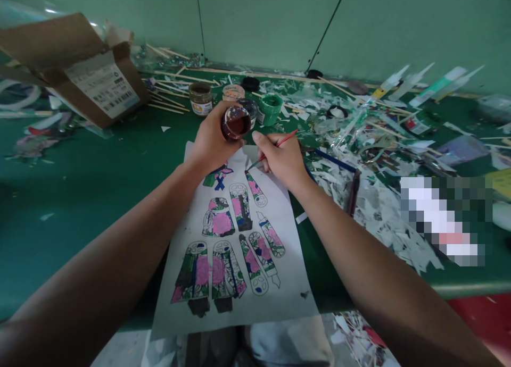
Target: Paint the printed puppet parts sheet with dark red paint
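Observation:
My left hand [213, 141] is closed around a small open jar of dark red paint [235, 125], tilted toward me above the top of the sheet. My right hand [279, 157] pinches a thin red-handled paintbrush [273, 148], its tip pointing down-left near the jar and over the paper. Under both hands lies a white paper sheet [293, 274] printed with costume pieces coloured pink, green, blue and black. It rests on the green table [91, 197] and overhangs the front edge.
More paint jars stand behind the hands: a brown one [200, 98], a pink one [233, 92], a green one [271, 109]. An open cardboard box [80, 69] sits far left. Wooden sticks [171, 82], paper scraps [383, 218], plastic bags and syringes [415, 82] litter the right.

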The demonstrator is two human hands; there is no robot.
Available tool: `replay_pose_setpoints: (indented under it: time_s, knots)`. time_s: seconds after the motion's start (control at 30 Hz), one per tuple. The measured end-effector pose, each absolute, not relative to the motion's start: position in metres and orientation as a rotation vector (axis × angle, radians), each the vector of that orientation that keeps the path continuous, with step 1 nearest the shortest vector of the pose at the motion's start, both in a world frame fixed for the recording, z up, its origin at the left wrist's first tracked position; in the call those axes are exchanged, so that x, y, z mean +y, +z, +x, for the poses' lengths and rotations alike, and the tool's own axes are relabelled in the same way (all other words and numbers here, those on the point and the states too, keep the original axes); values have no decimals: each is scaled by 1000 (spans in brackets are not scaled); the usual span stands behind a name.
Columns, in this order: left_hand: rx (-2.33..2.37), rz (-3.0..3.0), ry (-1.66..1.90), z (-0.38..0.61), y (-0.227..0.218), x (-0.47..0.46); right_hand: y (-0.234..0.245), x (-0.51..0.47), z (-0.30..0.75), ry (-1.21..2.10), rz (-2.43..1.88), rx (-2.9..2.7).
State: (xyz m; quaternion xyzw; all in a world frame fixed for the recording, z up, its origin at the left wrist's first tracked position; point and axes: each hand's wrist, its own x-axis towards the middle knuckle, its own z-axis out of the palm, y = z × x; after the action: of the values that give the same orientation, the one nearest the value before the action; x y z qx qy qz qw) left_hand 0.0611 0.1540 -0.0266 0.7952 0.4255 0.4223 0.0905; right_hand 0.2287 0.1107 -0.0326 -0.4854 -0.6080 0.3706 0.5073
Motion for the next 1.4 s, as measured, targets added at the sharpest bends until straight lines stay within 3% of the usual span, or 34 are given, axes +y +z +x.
replay_pose_setpoints:
  time_s: [0.47,0.8,0.97,1.4]
  knots:
    - [1292,2385,1233,61,-28,156,-34,112,231,972,-1167,-1400]
    - [1065,2513,1168,63,-22,149,-10,110,241,796,-1027,-1136]
    - [994,2540,1167,64,-22,147,-6,101,238,623,-1045,-1285]
    - [1152,2521,1137,62,-22,143,-11,107,240,766,-1068,-1311]
